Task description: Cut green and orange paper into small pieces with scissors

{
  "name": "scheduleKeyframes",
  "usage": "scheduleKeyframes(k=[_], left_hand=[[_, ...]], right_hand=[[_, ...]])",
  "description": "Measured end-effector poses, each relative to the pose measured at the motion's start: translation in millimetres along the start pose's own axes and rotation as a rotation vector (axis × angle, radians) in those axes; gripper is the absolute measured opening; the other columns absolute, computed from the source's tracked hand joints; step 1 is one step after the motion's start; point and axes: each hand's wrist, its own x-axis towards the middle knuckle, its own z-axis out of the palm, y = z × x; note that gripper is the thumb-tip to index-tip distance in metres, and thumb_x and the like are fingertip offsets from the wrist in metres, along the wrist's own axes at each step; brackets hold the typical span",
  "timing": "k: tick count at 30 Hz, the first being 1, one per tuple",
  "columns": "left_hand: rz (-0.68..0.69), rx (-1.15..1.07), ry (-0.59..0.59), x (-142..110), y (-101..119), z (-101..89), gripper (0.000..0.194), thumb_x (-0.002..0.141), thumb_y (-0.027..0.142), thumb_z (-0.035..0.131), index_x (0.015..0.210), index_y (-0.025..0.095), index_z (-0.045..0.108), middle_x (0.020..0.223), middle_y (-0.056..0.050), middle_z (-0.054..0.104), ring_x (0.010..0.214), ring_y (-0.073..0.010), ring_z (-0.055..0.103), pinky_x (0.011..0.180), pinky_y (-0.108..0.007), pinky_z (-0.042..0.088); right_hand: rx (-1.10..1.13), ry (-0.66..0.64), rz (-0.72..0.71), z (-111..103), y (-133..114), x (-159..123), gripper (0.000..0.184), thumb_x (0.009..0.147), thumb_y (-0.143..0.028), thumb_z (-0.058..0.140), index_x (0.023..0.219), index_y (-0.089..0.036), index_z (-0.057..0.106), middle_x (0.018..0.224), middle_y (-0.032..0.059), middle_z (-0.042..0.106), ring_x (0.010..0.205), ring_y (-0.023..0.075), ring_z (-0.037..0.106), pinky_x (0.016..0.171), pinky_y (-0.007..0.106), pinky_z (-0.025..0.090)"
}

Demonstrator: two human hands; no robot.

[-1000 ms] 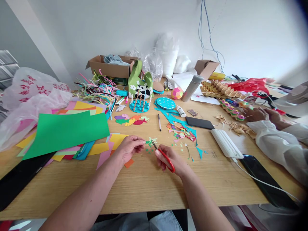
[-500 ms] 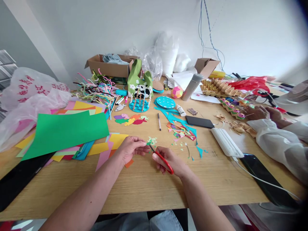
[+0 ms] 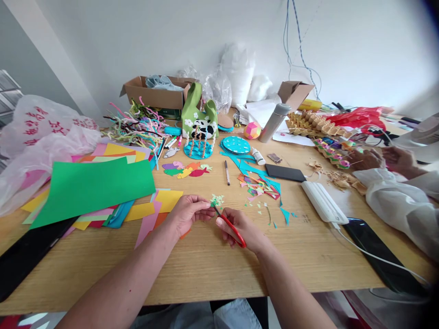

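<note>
Red-handled scissors point(image 3: 236, 233) are in my right hand point(image 3: 242, 228), with fingers through the loops and the blades pointing up and left. The blade tips meet the fingertips of my left hand point(image 3: 188, 212), which is closed in a pinch on a small piece of green paper point(image 3: 211, 204), mostly hidden by the fingers. Just beyond the tips lies a small heap of pale green paper snippets point(image 3: 217, 199). Paper fish point(image 3: 187, 170) in several colours rest farther back, with a pen point(image 3: 227, 172) to their right.
Coloured paper sheets point(image 3: 103, 187) lie at left beside a plastic bag point(image 3: 41, 137). Paper scraps point(image 3: 260, 186), a white power bank point(image 3: 322, 203) and a phone point(image 3: 380, 256) are on the right. Another person's hands point(image 3: 370, 160) work at the far right. A grey bottle point(image 3: 274, 123) stands behind.
My hands stay almost in place, with the scissors shifting very slightly left. The other person's farther hand has moved a little at the right.
</note>
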Motion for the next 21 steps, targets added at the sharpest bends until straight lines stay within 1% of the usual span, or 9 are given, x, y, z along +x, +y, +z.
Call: scheduleKeyframes(k=[13,21], left_hand=[[0.005,0.002,0.005,0.1,0.2,0.7,0.022,0.057,0.02,0.081,0.071,0.009,0.067,0.067,-0.01,0.072,0.061,-0.0167,0.068,0.057,-0.024,0.053],[-0.006,-0.001,-0.005,1.8,0.4,0.1,0.021,0.058,0.019,0.08,0.072,0.009,0.068,0.068,-0.011,0.072,0.061,-0.0165,0.068,0.058,-0.024,0.053]], right_hand=[[0.014,0.024,0.012,1.8,-2.3,-0.5,0.049,0.07,-0.061,0.069,0.072,-0.02,0.04,0.046,-0.0084,0.049,0.035,0.0069,0.045,0.032,0.017,0.037],[0.021,0.018,0.009,1.6,-1.1,-0.3,0.048,0.072,-0.059,0.068,0.072,-0.021,0.04,0.045,-0.0089,0.049,0.033,0.0065,0.045,0.03,0.016,0.038]])
